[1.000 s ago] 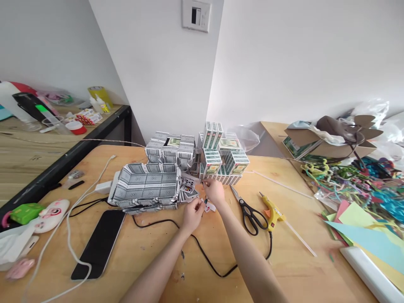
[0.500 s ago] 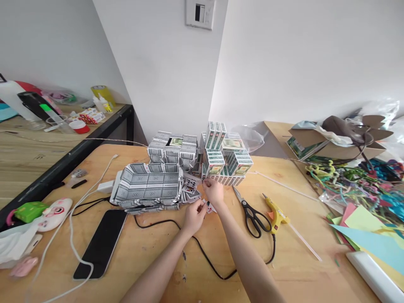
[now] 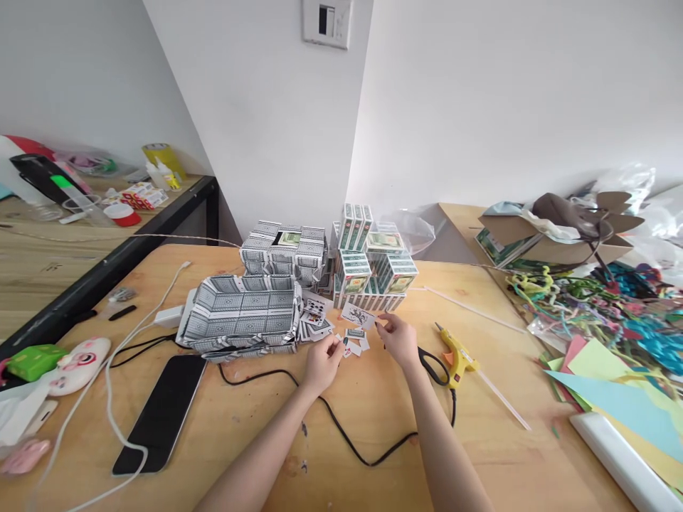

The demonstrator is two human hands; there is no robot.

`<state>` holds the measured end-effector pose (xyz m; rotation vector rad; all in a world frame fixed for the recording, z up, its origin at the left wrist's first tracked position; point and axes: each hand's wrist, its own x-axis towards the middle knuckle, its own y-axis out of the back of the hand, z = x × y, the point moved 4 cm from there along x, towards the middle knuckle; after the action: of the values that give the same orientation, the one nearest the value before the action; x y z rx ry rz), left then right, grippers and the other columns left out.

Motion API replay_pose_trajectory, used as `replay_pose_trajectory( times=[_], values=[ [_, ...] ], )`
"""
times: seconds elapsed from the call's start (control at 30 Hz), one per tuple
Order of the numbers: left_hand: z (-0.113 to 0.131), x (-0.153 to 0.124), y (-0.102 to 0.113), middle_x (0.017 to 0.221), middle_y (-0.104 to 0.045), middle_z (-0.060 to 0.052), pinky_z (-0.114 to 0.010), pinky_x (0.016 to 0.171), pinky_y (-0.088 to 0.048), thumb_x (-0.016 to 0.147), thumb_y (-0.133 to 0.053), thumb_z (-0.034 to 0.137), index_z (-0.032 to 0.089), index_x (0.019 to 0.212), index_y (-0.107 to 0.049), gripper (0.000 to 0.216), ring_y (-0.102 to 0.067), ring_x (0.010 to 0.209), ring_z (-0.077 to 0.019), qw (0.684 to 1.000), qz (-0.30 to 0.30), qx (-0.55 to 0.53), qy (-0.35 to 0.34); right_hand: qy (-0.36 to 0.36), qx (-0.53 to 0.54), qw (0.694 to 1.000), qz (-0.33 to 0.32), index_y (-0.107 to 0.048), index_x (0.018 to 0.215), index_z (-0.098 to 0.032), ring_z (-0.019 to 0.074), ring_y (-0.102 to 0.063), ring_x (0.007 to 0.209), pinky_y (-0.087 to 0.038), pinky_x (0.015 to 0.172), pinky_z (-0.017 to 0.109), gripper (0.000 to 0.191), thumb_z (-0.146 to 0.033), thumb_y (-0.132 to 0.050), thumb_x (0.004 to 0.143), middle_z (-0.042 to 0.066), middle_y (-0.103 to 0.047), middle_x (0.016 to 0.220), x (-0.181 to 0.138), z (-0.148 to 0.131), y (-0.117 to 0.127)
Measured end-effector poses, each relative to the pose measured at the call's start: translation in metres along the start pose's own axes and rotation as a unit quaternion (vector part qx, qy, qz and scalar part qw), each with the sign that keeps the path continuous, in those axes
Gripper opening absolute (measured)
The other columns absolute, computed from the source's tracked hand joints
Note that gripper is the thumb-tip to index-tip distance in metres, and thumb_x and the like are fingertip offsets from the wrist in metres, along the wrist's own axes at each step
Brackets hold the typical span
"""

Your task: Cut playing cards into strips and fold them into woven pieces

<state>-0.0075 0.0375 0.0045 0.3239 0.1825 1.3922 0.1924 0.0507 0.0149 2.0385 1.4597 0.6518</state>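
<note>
My right hand (image 3: 399, 340) pinches one end of a white playing card (image 3: 357, 316) with a dark figure printed on it. The card is held flat over the table, in front of the stacked card boxes (image 3: 353, 274). My left hand (image 3: 323, 363) is closed, fingertips together; what it grips, if anything, is too small to make out. Small cut card pieces (image 3: 353, 348) lie beside its fingertips. Loose playing cards (image 3: 314, 309) are piled behind it, against an open tray built of folded cards (image 3: 242, 313). Behind the tray stands a block covered in cards (image 3: 285, 249).
Scissors (image 3: 435, 366) lie partly hidden by my right hand, near a yellow glue gun (image 3: 457, 359) whose black cable (image 3: 352, 441) crosses the table. A phone (image 3: 160, 412) and white cable (image 3: 111, 398) lie left. Coloured paper (image 3: 613, 398) and a cardboard box (image 3: 560, 242) are right.
My right hand has moved right and toward me from the boxes, and the playing card in it now shows. It covers most of the scissors. My left hand stays near the card pieces. The view has shifted slightly.
</note>
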Motion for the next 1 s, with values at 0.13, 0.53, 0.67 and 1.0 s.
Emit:
replay_pose_trajectory(
  times=[0.13,0.53,0.67,1.0],
  values=[
    [0.002,-0.001,0.001,0.050,-0.043,0.004,-0.020,0.050,-0.029,0.076,-0.045,0.032,0.017,0.055,-0.043,0.026,-0.040,0.049,-0.0088,1.000,0.001,0.010,-0.004,-0.032,0.093,0.995,-0.033,-0.063,0.089,-0.017,0.0145,-0.051,0.038,-0.037,0.047,0.023,0.032,-0.037,-0.058,0.065,-0.005,-0.053,0.041,0.006,-0.004,-0.006],
    [-0.002,-0.001,-0.008,0.075,-0.060,-0.001,-0.025,0.059,-0.041,0.068,-0.062,0.033,0.019,0.122,-0.034,0.062,-0.056,0.065,-0.0145,0.999,-0.037,-0.025,0.006,-0.151,0.434,0.880,-0.119,-0.044,0.056,-0.019,0.0060,-0.032,0.033,-0.022,0.033,0.019,0.029,-0.041,-0.058,0.066,-0.007,-0.041,0.042,-0.032,-0.024,-0.036],
    [-0.001,-0.002,-0.009,0.091,-0.063,-0.007,-0.030,0.069,-0.045,0.069,-0.064,0.030,0.018,0.130,-0.020,0.077,-0.060,0.079,-0.0183,0.992,-0.041,-0.115,0.018,-0.160,0.467,0.858,-0.143,-0.042,0.053,-0.018,0.0045,-0.029,0.032,-0.017,0.032,0.019,0.030,-0.037,-0.059,0.067,-0.007,-0.039,0.041,-0.045,-0.026,-0.042],
    [0.012,-0.003,-0.001,0.098,-0.058,-0.009,-0.033,0.078,-0.046,0.062,-0.070,0.022,0.021,0.131,-0.016,0.088,-0.059,0.088,-0.0197,0.965,-0.122,-0.232,0.008,-0.097,0.430,0.872,-0.212,-0.046,0.053,-0.017,0.0043,-0.028,0.029,-0.017,0.030,0.019,0.032,-0.042,-0.058,0.070,-0.007,-0.041,0.038,-0.054,-0.020,-0.042]
  ],
)
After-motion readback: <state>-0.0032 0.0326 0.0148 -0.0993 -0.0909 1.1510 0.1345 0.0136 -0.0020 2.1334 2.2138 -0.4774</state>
